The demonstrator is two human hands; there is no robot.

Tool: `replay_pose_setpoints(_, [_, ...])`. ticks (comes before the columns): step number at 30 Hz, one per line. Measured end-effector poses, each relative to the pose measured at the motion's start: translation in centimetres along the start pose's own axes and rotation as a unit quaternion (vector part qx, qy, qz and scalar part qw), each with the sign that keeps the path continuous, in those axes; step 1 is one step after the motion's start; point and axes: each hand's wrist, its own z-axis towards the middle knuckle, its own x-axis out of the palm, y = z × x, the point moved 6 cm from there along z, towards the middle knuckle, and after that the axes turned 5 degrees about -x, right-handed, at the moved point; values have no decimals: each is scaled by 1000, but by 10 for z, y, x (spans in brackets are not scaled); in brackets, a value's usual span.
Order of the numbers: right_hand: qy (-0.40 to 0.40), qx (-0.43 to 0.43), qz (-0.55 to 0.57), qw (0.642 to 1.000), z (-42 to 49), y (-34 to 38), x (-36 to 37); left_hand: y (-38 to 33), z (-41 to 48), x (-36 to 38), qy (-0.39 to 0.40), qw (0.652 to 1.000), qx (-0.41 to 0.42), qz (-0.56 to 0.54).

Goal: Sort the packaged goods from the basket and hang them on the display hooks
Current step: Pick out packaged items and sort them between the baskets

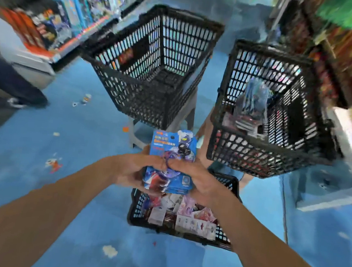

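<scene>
A stack of blue toy packages (172, 146) is held upright in front of me by both hands. My left hand (134, 169) grips its left side and my right hand (196, 178) grips its right side, thumbs meeting across the front. Right below them a black basket (136, 213) on the floor holds several mixed packaged goods. No display hooks are plainly visible; the frame is blurred.
Two taller black baskets stand ahead: an almost empty one (155, 66) on a stool at centre, and one at right (265, 111) with a few packages. Toy shelves (59, 21) line the left, a display (350, 53) the right. A person's leg (14, 87) stands far left. Scraps litter the blue floor.
</scene>
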Motion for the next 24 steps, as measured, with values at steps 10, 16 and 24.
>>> replay_pose_setpoints(10, [18,-14,-18,1000,-19,186,78,-178,-148,44,19,995,20,92])
replay_pose_setpoints(16, [20,-66,-77,995,21,301,107,-289,-180,13,-30,988,60,141])
replay_pose_setpoints(24, [-84,-8,-61,995,155,295,86,-350,-100,-92,-21,993,65,97])
